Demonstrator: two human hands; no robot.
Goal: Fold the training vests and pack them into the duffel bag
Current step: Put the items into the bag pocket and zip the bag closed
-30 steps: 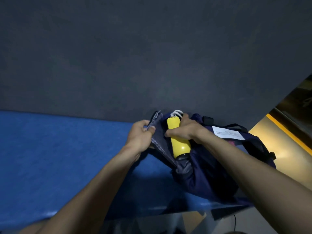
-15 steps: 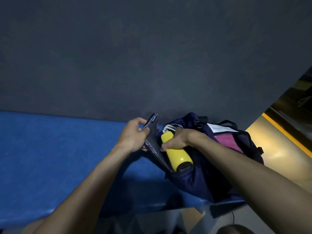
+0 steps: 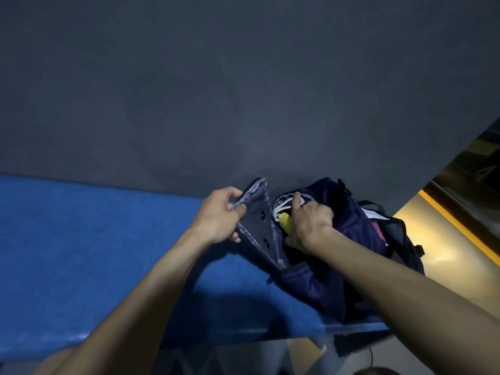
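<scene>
Both hands are busy at the duffel bag (image 3: 332, 282): my left hand (image 3: 220, 216) pinches the edge of the grey-lined flap (image 3: 258, 226) and holds it back, while my right hand (image 3: 308, 223) curls its grip around the yellow bottle (image 3: 284, 221) down inside the mouth. Half a second ago most of the bottle stood out above the opening; now only a small yellow patch and its white cord loop (image 3: 281, 207) show past my knuckles. I judge the bottle is nearly stowed, so room is being used before any vest goes in; I can see no loose vest, only something pink (image 3: 376, 230) in the bag. The bag lies on the blue table (image 3: 94, 253), its long axis running from near-left to far-right, its mouth facing up and left.
</scene>
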